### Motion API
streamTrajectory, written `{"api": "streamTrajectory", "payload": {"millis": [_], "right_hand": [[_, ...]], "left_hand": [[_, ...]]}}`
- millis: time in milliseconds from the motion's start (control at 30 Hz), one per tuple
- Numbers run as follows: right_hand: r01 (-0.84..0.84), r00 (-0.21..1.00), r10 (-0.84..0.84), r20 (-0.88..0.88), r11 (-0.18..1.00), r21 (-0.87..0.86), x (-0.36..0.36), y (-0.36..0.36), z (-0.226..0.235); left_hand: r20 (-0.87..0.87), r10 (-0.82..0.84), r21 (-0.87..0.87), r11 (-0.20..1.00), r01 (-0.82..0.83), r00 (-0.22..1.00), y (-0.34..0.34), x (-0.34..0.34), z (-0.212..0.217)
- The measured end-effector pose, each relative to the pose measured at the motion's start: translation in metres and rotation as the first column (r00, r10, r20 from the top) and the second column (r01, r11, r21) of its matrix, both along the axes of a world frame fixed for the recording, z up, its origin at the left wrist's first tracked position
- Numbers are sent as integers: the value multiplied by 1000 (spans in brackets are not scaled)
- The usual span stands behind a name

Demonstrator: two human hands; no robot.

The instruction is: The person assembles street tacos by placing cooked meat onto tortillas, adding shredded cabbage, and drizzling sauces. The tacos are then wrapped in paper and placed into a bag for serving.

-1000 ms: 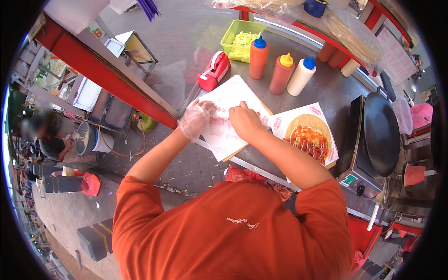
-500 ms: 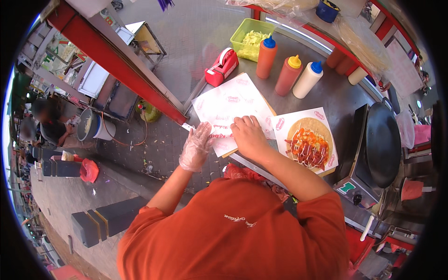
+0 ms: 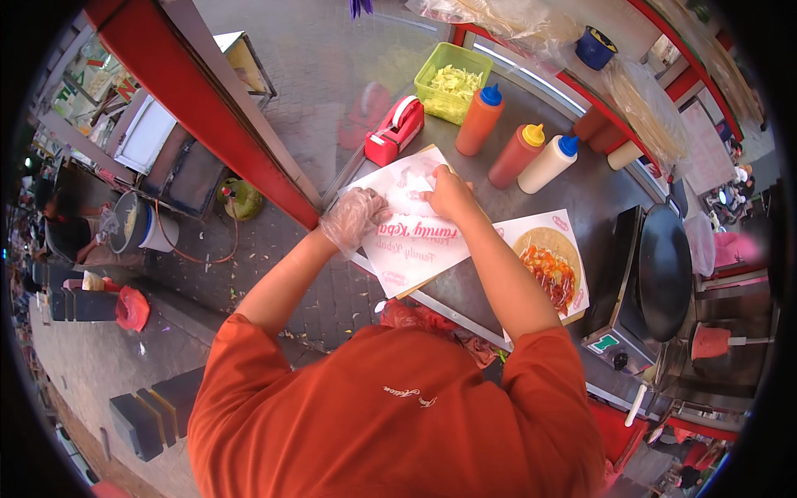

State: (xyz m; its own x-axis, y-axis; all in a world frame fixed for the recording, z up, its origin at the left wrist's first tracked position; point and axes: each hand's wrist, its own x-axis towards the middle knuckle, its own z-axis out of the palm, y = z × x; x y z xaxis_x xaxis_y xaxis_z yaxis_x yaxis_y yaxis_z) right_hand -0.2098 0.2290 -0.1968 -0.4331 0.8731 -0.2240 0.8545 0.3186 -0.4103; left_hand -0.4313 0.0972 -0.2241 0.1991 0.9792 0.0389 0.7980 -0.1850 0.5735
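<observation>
My left hand (image 3: 355, 217), in a thin clear glove, lies with curled fingers on the left edge of the white printed paper sheets (image 3: 411, 222) on the steel counter (image 3: 531, 124). My bare right hand (image 3: 449, 192) presses flat on the sheets' upper part, gripping nothing, both forearms reaching forward.

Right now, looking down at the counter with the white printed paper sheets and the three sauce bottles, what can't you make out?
- Head view: right hand fingertips, hidden on the white printed paper stack.
- Head view: left hand grip, blurred by its clear plastic glove.
- Head view: counter near edge, hidden by the orange shirt.
- Head view: black round griddle, bent near the rim.
</observation>
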Motion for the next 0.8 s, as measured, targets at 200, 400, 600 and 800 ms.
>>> {"api": "streamTrajectory", "payload": {"millis": [200, 400, 600, 800], "right_hand": [[-406, 866, 491, -91, 799, 443, 48, -47, 13], [-381, 818, 571, -68, 627, 679, 61, -68, 3], [-122, 850, 451, -273, 673, 730, 32, -38, 0], [18, 363, -686, -630, 682, -732, -100, 8, 12]], "left_hand": [[30, -78, 227, 971, 69, 997, 6, -5, -3], [-114, -79, 178, 979, 99, 990, -6, 19, 3], [-79, 25, 316, 949, 1, 997, -10, 44, 1], [-12, 181, 238, 956, -173, 983, -43, 65, 11]]}}
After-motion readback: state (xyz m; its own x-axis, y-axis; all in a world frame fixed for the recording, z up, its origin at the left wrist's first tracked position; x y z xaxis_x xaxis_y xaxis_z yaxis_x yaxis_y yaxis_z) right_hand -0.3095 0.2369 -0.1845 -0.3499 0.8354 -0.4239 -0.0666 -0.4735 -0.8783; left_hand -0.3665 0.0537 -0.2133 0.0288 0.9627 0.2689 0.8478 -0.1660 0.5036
